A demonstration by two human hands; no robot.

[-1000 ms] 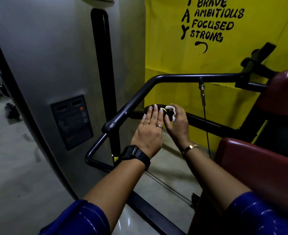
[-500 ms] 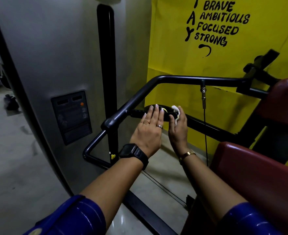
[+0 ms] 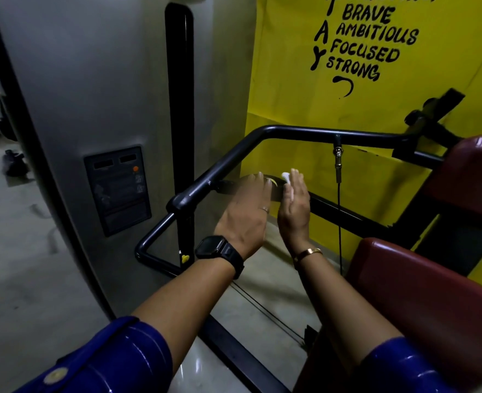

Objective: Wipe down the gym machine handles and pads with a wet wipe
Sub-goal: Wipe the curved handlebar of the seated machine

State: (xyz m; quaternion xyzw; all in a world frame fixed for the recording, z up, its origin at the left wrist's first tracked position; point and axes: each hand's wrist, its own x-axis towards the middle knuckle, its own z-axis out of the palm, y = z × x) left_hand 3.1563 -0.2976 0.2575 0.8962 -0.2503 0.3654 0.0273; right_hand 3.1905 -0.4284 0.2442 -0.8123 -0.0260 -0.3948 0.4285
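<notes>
Head-cam view only, so everything is judged from that.

Left hand point(image 3: 242, 219) is laid out flat, fingers straight and close together, over the left side of the short black handle point(image 3: 275, 194). It's smeared by blur, so actual contact can't be confirmed. Right hand point(image 3: 293, 214) is stood on edge just to the right, with fingers straight and pointed at the far wall and nothing curled or pinched.

Probably the handle is being steadied from the left so it can't swivel while the wet wipe point(image 3: 286, 177) is rubbed on from the right. A flat palm would also get more of the wipe onto the grip.

As for the wipe, it's sandwiched between the right palm and the handle, with a white tuft showing at the far end by the fingertips. That puts it between the two hands, close to the left fingertips. The red pads point(image 3: 418, 293) are off to the right, well apart from the wipe and not touched by either hand.
</notes>
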